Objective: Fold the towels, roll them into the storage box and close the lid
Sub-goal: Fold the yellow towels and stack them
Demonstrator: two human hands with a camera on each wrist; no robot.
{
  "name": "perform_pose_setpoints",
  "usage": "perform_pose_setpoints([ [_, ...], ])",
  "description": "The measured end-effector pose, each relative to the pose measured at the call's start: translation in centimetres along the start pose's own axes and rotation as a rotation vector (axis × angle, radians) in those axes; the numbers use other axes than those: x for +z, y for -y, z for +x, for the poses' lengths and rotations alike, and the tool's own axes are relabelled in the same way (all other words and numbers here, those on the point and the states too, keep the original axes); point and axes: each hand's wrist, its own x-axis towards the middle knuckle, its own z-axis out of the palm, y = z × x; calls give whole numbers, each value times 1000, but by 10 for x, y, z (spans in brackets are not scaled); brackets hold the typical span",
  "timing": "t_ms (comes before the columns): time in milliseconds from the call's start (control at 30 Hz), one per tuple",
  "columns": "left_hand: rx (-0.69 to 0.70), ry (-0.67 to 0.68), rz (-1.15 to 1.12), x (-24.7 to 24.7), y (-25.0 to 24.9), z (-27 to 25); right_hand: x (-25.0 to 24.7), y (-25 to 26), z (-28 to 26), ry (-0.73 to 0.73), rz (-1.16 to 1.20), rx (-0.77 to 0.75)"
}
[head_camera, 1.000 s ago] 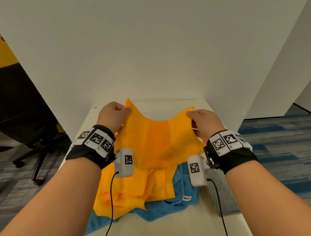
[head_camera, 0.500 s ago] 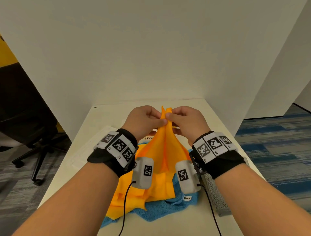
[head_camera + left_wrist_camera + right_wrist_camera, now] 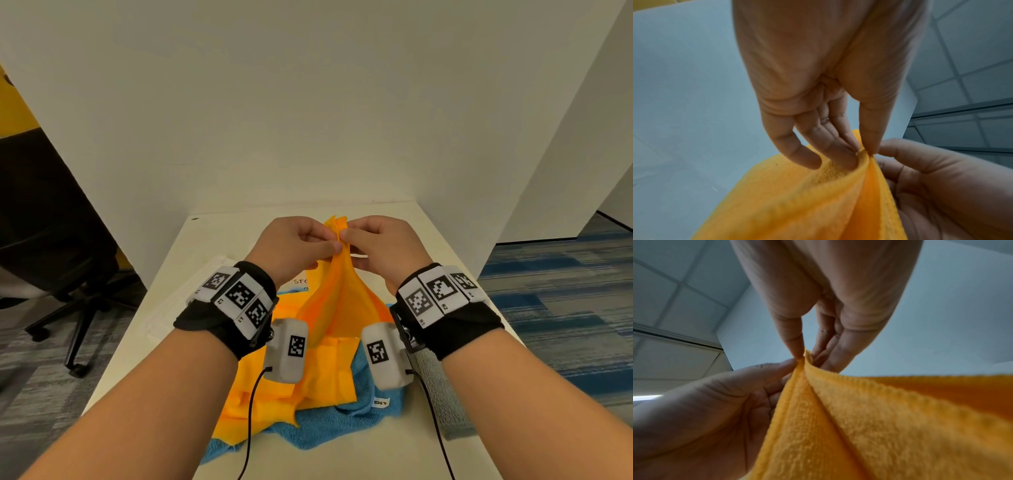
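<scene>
A person stands at a pale bench [image 3: 219, 442], both hands raised together over its middle. The left hand [image 3: 291, 245] and right hand [image 3: 383, 246] meet at twelve o'clock of an orange towel [image 3: 337, 308]. Each pinches one top corner between thumb and fingers [image 3: 849, 155], and the two corners are pressed face to face. Held this way, the cloth hangs from the pinch as a narrow fan, doubled lengthwise, most likely so its edges line up before it is laid down as a first fold.

The towel's lower part still rests bunched on the bench. It lies over a blue towel [image 3: 329, 428], which shows at six o'clock of the orange one. A grey towel [image 3: 442, 401] lies flat along the bench edge at four o'clock, apart from the lifted cloth.

At ten o'clock of the towels lies something flat, pale and see-through [image 3: 178, 308], perhaps the box lid; a printed label shows partly behind the left hand. The storage box itself cannot be made out. No towel is rolled yet, so the task appears to be at an early stage.
</scene>
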Motion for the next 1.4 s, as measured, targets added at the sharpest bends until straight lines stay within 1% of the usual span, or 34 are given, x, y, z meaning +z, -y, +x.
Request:
perform_pose_setpoints([
  [100, -2, -5, -10, 2, 1, 0, -1, -2, 2, -8, -54, -27],
  [233, -42, -69, -91, 6, 0, 1, 0, -2, 2, 2, -130, -90],
  [367, -31, -100, -30, 6, -1, 3, 0, 0, 1, 25, -184, -121],
  [567, 2, -135, 0, 2, -2, 5, 1, -2, 2, -25, -241, -148],
  [700, 14, -116, 5, 1, -1, 5, 1, -1, 2, 22, -183, -143],
  [800, 12, -131, -1, 0, 1, 6, -1, -1, 1, 74, -149, -134],
  [867, 14, -147, 11, 0, 3, 7, 1, -1, 1, 80, -153, -137],
  [1000, 27, -168, 62, 1, 4, 9, 4, -3, 1, 50, -135, -133],
  [1100, 22, -170, 60, 0, 6, 9, 5, -4, 0, 59, -111, -120],
  [1200, 9, -140, 59, 0, 6, 7, 5, -6, 3, 24, -194, -141],
  [1333, 26, -99, 109, 2, 3, 4, 4, -8, 6, -35, -181, -147],
  [1400, 25, -108, 100, 2, 3, 3, 3, -7, 5, -18, -176, -149],
])
